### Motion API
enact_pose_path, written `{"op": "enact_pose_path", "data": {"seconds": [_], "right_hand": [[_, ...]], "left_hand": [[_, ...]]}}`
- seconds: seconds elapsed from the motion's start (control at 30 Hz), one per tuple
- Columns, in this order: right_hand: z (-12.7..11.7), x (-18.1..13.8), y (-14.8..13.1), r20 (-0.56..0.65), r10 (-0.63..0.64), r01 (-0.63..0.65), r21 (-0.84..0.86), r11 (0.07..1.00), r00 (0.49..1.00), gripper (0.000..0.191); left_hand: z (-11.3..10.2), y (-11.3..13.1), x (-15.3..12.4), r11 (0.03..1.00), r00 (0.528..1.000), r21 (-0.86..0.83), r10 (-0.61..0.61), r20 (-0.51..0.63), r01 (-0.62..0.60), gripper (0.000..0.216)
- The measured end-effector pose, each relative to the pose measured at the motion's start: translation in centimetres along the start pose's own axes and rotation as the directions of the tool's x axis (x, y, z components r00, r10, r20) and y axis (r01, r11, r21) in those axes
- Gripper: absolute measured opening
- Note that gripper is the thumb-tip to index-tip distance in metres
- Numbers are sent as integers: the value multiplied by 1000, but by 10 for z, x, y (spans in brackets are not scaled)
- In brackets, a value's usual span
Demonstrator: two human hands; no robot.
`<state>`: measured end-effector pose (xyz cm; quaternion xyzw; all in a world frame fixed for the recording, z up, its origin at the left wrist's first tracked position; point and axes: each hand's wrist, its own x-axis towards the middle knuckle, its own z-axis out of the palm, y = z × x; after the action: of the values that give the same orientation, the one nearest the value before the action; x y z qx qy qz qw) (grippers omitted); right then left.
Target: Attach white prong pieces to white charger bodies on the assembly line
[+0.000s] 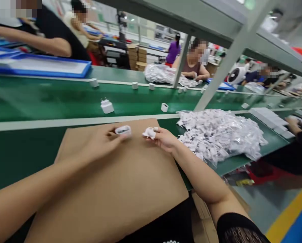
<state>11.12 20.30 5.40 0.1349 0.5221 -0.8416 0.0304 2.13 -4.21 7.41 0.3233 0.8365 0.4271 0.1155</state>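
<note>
My left hand (104,138) rests over a brown cardboard sheet (110,189) and pinches a small white charger plug (123,130) between thumb and fingers. My right hand (163,138) is closed on a small crumpled white plastic bag (149,133), a few centimetres right of the plug. Some fingertips on that hand wear white finger cots. Just right of my right hand lies a big heap of small clear plastic bags (219,135).
Beyond the cardboard runs a green conveyor belt (52,98) carrying white charger plugs (107,106), (164,107). A slanted metal shelf post (224,64) rises from the bench. Other people work across the belt beside blue trays (39,67) and another bag heap (161,74). A co-worker's hand (296,123) is at right.
</note>
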Motion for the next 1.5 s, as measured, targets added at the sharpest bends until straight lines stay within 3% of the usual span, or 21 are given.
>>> {"op": "enact_pose_path", "data": {"seconds": [0.13,0.23,0.37,0.47,0.67,0.8,0.87,0.93,1.0,1.07,1.13,1.23,1.5], "right_hand": [[5,-7,-1,0,46,-45,-34,998,999,36],[8,-8,2,-52,-31,26,-97,995,998,42],[16,-7,7,-126,-264,212,-322,923,956,42],[23,-10,9,-92,-346,273,-443,854,934,36],[23,-15,7,-24,-342,290,-474,831,940,36],[21,-16,0,38,-245,237,-442,865,969,36],[21,-18,-2,65,-263,260,-489,832,963,39],[22,-20,-1,99,-401,366,-641,674,911,28],[24,-23,2,236,-524,474,-792,384,818,14],[25,-23,6,411,-539,544,-832,109,735,17],[26,-21,9,514,-506,577,-816,-39,692,22],[28,-16,12,548,-460,561,-819,-124,699,22],[38,-12,11,495,-408,447,-869,-213,767,30]], "left_hand": [[45,-15,-4,998,999,-37,55,3,-55,51],[61,-15,-4,986,986,21,168,19,-168,42],[61,-20,-7,973,973,0,229,3,-229,44],[60,-26,-5,974,974,-26,227,10,-227,39],[59,-28,-2,965,971,-103,241,-7,-240,35],[56,-27,-3,967,977,-143,215,3,-212,36],[56,-27,-4,968,979,-149,204,2,-201,37],[57,-28,-4,970,982,-150,191,-8,-190,36],[58,-29,-4,967,980,-159,200,-17,-200,35],[59,-30,-3,960,975,-170,221,-31,-223,32],[59,-31,-3,954,971,-180,236,-44,-240,30],[60,-32,-2,948,967,-191,249,-50,-254,28],[60,-31,-1,951,971,-197,232,-51,-238,30]]}}
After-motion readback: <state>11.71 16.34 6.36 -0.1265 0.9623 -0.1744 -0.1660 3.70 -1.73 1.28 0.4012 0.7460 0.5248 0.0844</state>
